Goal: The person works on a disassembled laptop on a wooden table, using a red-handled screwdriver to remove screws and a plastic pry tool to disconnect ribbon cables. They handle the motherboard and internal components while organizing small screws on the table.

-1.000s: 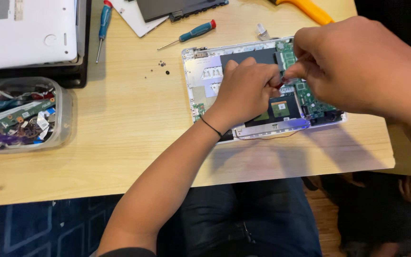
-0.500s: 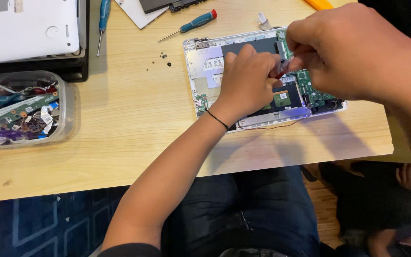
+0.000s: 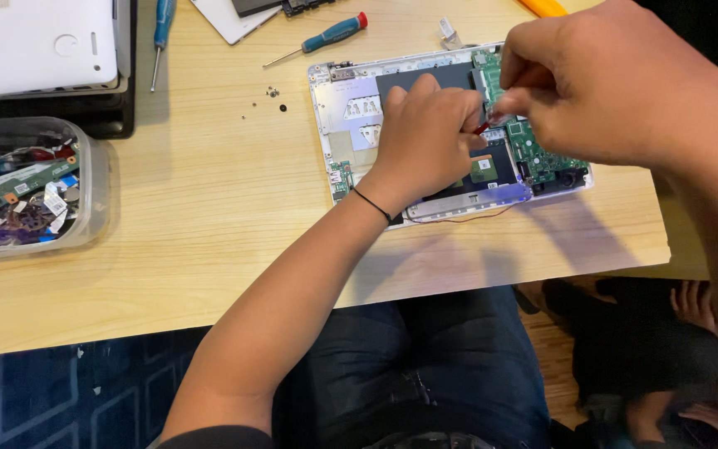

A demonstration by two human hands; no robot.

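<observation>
The fingers of the right hand (image 3: 617, 83) are pinched together on a small pale part at the left edge of the green circuit board (image 3: 533, 154); what exactly they grasp is too small to tell. The fingers of the left hand (image 3: 425, 133) are curled, knuckles up, pressing on the dark panel (image 3: 425, 79) just beside that spot, apparently to steady the chassis, with a small red item at their tips; whether they grip it cannot be told. Both hands work inside the opened laptop base (image 3: 351, 108), which lies flat at the right, far part of the worktop (image 3: 209, 216), its long axis running left to right and tilted slightly. A blue-handled screwdriver (image 3: 326, 37) and loose screws (image 3: 274, 93) lie just left of it, within reach. A clear tub of parts (image 3: 93, 191) sits at far left.
</observation>
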